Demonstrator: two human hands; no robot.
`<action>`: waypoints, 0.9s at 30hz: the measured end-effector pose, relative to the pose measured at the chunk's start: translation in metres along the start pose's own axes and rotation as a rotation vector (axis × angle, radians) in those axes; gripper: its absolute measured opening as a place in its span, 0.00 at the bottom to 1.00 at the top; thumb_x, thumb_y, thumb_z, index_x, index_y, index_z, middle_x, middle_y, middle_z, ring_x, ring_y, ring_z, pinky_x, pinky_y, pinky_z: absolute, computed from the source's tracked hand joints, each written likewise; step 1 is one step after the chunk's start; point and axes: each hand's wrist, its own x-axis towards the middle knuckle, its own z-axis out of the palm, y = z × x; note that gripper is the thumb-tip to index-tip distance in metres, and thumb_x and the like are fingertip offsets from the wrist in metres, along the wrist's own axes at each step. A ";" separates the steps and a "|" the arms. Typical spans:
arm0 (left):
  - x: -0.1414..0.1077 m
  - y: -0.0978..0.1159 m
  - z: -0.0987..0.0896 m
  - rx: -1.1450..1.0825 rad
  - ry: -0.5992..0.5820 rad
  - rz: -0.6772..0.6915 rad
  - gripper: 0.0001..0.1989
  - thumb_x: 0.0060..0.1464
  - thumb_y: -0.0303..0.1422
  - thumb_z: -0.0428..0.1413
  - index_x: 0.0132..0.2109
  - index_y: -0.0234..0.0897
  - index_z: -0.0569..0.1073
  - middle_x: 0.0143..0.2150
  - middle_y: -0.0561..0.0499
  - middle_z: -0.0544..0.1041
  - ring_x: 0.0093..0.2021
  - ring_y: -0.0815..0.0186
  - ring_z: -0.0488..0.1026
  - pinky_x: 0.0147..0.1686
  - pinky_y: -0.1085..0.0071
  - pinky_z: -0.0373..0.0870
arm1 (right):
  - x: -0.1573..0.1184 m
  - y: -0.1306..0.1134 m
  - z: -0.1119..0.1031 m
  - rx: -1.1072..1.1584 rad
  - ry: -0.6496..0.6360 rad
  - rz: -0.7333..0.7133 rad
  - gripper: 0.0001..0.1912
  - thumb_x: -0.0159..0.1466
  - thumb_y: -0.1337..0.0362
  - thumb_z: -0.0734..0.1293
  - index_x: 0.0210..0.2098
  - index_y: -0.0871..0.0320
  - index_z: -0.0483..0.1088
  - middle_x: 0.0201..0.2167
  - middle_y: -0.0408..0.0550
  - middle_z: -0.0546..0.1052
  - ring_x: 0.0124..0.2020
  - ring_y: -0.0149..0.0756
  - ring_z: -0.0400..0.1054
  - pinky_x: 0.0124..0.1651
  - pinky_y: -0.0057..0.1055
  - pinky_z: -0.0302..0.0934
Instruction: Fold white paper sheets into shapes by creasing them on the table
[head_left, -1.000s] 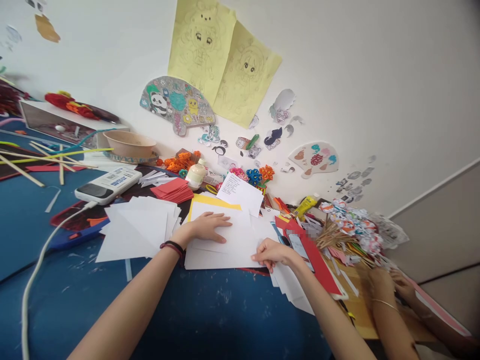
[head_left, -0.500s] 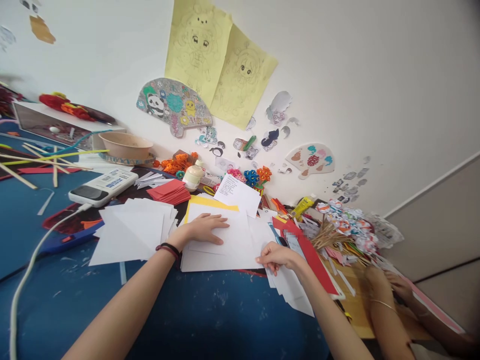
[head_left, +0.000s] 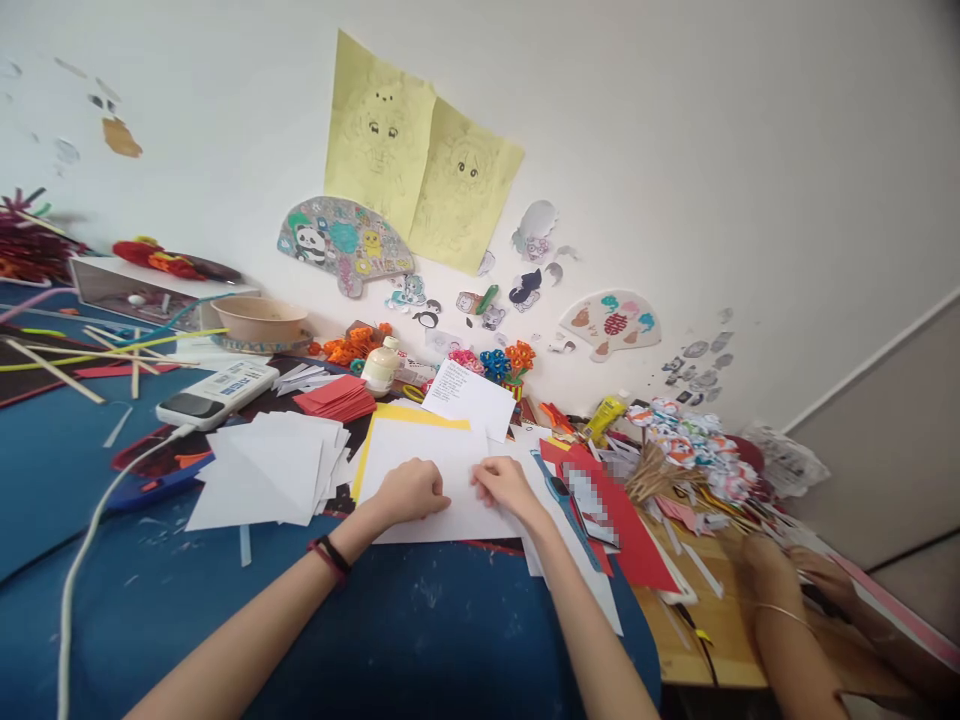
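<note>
A sheet of white paper lies before me on a yellow sheet at the edge of the blue table. Over its middle is my left hand, closed, with the fingers curled under. My right hand is closed as well, a short gap to the right, thumb and fingers pinched together over the paper's right part. Whether either hand grips a sheet edge is hidden by the curled fingers. Further white sheets stick out beneath my right forearm.
To the left lies a fanned stack of white sheets, beside a white device with a cable. Red paper slips and a glue bottle stand behind. At right are a blue cutter, red card and another person's arm.
My left hand has gone from lying flat with spread fingers to curled. My right hand has moved left and up from the paper's right corner, closer to the left. The view has shifted slightly.
</note>
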 end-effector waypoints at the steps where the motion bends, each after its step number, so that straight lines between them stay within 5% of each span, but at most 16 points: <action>1: -0.001 0.002 0.002 -0.005 -0.013 -0.022 0.11 0.47 0.36 0.53 0.23 0.37 0.75 0.21 0.50 0.75 0.24 0.65 0.71 0.26 0.72 0.64 | 0.005 -0.007 0.011 -0.014 0.045 -0.025 0.14 0.63 0.59 0.59 0.27 0.58 0.72 0.20 0.43 0.74 0.19 0.26 0.65 0.25 0.23 0.55; 8: -0.001 0.013 -0.007 -0.053 -0.145 -0.118 0.08 0.38 0.34 0.55 0.18 0.35 0.72 0.15 0.52 0.70 0.16 0.70 0.64 0.21 0.73 0.62 | 0.021 -0.019 0.044 -0.133 0.323 -0.090 0.15 0.63 0.58 0.59 0.23 0.56 0.69 0.23 0.43 0.73 0.26 0.33 0.63 0.28 0.27 0.46; 15: -0.004 0.016 -0.016 -0.105 -0.218 -0.124 0.08 0.36 0.33 0.55 0.16 0.34 0.71 0.13 0.53 0.66 0.14 0.71 0.59 0.19 0.73 0.58 | 0.016 -0.006 0.040 -0.145 0.344 -0.143 0.17 0.64 0.58 0.58 0.23 0.56 0.69 0.21 0.42 0.71 0.25 0.32 0.62 0.28 0.26 0.47; 27: -0.024 -0.020 -0.039 -0.199 -0.283 -0.251 0.08 0.36 0.35 0.56 0.18 0.34 0.72 0.13 0.56 0.64 0.12 0.74 0.53 0.13 0.73 0.49 | 0.017 0.002 0.040 -0.031 0.283 -0.186 0.20 0.65 0.56 0.55 0.26 0.56 0.71 0.18 0.40 0.71 0.23 0.31 0.65 0.30 0.25 0.54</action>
